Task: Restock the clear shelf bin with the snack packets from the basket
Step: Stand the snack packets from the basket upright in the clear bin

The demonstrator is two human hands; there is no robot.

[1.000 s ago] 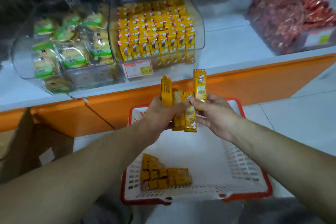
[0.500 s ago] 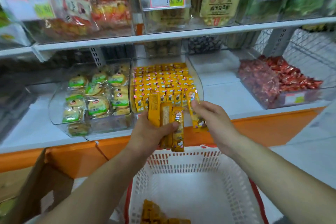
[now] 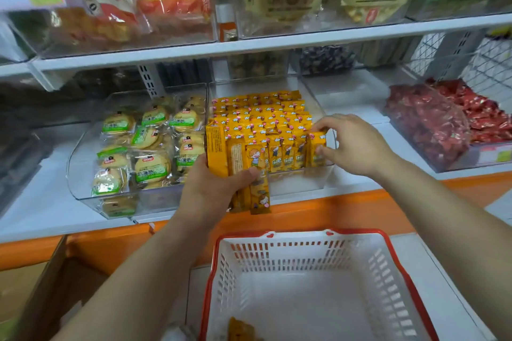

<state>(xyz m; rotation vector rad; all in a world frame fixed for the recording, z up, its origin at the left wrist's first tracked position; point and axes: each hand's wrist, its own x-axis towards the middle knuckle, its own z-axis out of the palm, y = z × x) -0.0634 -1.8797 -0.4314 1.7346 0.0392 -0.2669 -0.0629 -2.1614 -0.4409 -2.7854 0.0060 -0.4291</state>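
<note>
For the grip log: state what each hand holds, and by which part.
The left hand grips a bunch of yellow snack packets around their middle. The right hand pinches a single packet by its upper part.

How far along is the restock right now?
Done: the clear plastic shelf bin holds rows of yellow snack packets. In hand: the right hand pinches one yellow packet at the bin's front right corner; the left hand grips a bundle of more. Left: that bundle, plus loose packets in the white red-rimmed basket.
</note>
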